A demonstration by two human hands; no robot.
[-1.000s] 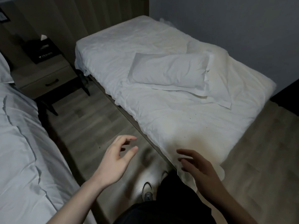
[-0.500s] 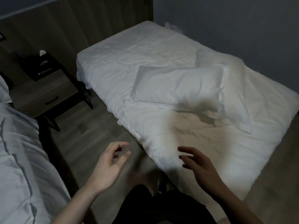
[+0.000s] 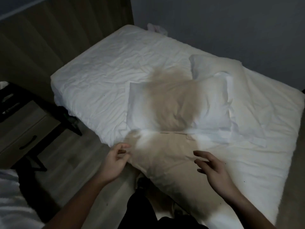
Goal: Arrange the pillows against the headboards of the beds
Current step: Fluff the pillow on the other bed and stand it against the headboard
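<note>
1. Nothing on this bed [image 3: 102, 83] is arranged yet, as far as you can see: the strip of sheet along the headboard [image 3: 54, 40] edge is bare.
2. The near pillow [image 3: 178, 103] lies flat around the middle of the mattress, closer to the side edge where you stand than to the headboard edge.
3. The second pillow [image 3: 212, 66] lies beyond it, toward the wall-side edge, its near end tucked under or against the first; which one, you cannot tell.
4. Your left hand [image 3: 113, 160] hovers at the near side edge with the fingers loosely curled and apart, holding nothing.
5. Your right hand [image 3: 212, 169] hovers over the sheet short of the near pillow, fingers spread, also empty.
6. What is left, by my reading: take up both pillows and set them against the headboard.
7. Only a corner of the other bed [image 3: 14, 210] shows at lower left, so you cannot judge its pillows from here.
</note>
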